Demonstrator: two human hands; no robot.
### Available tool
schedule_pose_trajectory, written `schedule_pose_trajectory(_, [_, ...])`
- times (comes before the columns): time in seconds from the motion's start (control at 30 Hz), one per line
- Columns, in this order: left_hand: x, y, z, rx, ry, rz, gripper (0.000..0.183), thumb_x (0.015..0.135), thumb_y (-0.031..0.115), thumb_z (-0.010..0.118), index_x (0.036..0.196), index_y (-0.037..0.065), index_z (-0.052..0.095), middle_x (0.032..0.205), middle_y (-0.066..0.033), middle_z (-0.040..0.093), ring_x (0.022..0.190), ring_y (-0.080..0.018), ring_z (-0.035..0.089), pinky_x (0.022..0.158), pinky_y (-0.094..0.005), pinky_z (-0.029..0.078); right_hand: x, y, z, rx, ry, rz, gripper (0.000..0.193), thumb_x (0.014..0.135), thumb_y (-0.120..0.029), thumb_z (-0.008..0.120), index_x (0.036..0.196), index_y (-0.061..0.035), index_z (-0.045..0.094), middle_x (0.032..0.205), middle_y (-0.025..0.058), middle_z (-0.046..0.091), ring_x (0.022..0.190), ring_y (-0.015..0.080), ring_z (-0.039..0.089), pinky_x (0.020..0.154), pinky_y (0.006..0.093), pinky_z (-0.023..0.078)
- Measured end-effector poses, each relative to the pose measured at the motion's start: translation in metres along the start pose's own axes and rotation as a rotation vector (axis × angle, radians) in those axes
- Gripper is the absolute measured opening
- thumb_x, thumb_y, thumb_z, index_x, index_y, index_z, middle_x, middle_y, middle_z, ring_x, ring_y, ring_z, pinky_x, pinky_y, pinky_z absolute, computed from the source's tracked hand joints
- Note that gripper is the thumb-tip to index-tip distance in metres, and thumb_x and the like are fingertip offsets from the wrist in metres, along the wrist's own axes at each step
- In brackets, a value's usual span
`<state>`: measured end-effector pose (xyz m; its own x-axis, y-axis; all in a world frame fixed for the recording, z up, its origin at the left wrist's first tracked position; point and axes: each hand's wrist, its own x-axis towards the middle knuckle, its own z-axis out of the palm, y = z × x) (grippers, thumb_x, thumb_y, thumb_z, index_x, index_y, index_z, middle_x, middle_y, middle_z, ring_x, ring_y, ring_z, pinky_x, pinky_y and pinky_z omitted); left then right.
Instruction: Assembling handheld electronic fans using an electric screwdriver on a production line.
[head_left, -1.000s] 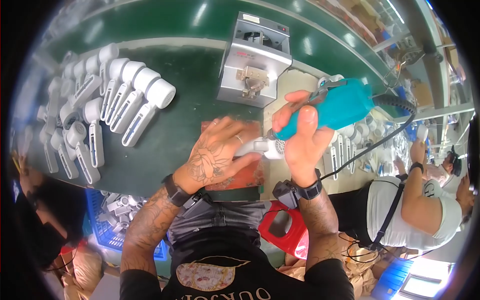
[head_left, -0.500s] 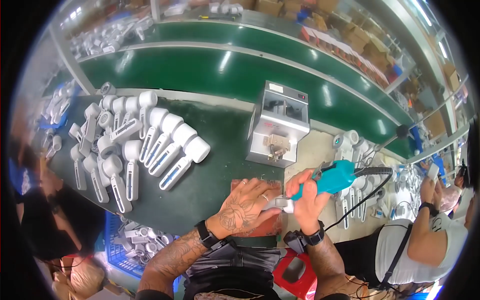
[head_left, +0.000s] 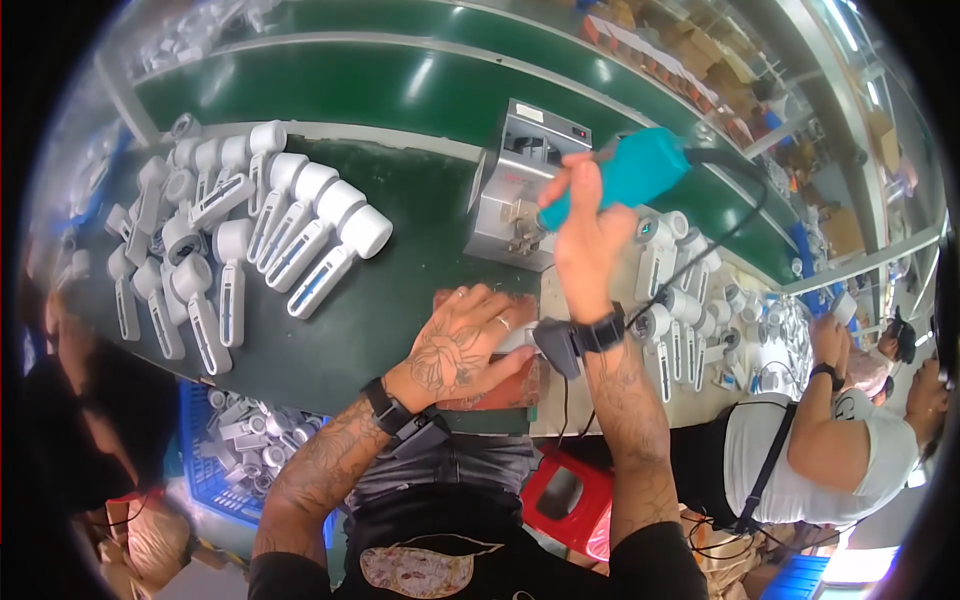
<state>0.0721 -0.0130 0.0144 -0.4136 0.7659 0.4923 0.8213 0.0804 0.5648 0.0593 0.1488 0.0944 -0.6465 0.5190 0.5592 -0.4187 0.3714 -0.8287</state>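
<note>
My left hand (head_left: pixel 462 348) presses down on a white plastic piece (head_left: pixel 518 340), its fingers closed over it on a reddish-brown mat (head_left: pixel 495 391). Most of that piece is hidden under the hand. Above and to the right of it, my right hand (head_left: pixel 592 235) is wrapped round a teal corded power tool (head_left: pixel 645 178), probably an electric screwdriver. The tool's tip is close to the front of a small grey metal machine (head_left: pixel 500 232); whether they touch cannot be made out.
Several white handheld fans (head_left: pixel 325 262) lie on the green bench to the left, and more white fans (head_left: pixel 683 330) on the right. A blue basket (head_left: pixel 215 478) of white parts stands below the bench. A red stool (head_left: pixel 560 495) is near my legs. A co-worker (head_left: pixel 800 450) sits at the right.
My right hand has lifted the teal tool away from the white piece, up toward the grey machine. My left hand stays on the piece. The whole view has shifted a little.
</note>
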Motion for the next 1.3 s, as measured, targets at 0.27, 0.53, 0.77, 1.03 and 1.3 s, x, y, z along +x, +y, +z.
schedule_pose_trajectory(0.27, [0.0,0.001,0.004,-0.019,0.009,0.026,0.037,0.082,0.022,0.067,0.115,0.007,0.066,0.104,-0.0086,0.062,0.095,-0.0291,0.056,0.084,-0.0424,0.046,-0.011,0.01,-0.007,0.018,-0.068,0.093,0.033,0.104,-0.031,0.051,0.094,-0.0009,0.059,0.069,0.0031,0.059,0.063,0.0109,0.056,0.058,0.0263,0.043])
schedule_pose_trajectory(0.53, [0.007,0.0,0.002,-0.021,-0.046,-0.01,0.039,0.084,0.026,0.068,0.118,0.009,0.063,0.106,-0.008,0.061,0.098,-0.0295,0.055,0.085,-0.0436,0.044,-0.074,-0.031,-0.059,0.123,-0.065,0.179,0.054,0.099,-0.049,0.055,0.109,0.0043,0.051,0.068,0.0082,0.054,0.061,0.0187,0.055,0.057,0.0317,0.045])
schedule_pose_trajectory(0.77, [0.005,0.001,-0.002,-0.056,-0.115,-0.032,0.038,0.085,0.024,0.068,0.119,0.008,0.062,0.11,-0.0085,0.061,0.098,-0.0303,0.055,0.087,-0.0438,0.043,-0.09,-0.034,-0.063,0.108,-0.107,0.196,0.062,0.095,-0.054,0.058,0.108,0.006,0.051,0.068,0.009,0.055,0.061,0.0194,0.055,0.059,0.0324,0.045])
schedule_pose_trajectory(1.03, [0.004,0.004,0.0,-0.05,-0.13,-0.042,0.039,0.085,0.024,0.068,0.12,0.008,0.062,0.111,-0.0088,0.061,0.098,-0.0303,0.055,0.088,-0.0438,0.044,-0.099,-0.025,-0.064,0.098,-0.079,0.232,0.054,0.097,-0.049,0.058,0.105,0.0044,0.051,0.068,0.0089,0.054,0.062,0.0194,0.055,0.059,0.0328,0.046])
schedule_pose_trajectory(1.3, [0.01,0.005,-0.003,0.007,-0.162,-0.084,0.035,0.085,0.023,0.068,0.115,0.007,0.063,0.115,-0.0082,0.061,0.099,-0.0302,0.055,0.089,-0.0423,0.043,-0.101,-0.017,-0.061,0.235,-0.09,0.223,0.041,0.1,-0.039,0.057,0.096,0.0006,0.049,0.071,0.0096,0.054,0.064,0.019,0.055,0.059,0.0327,0.046])
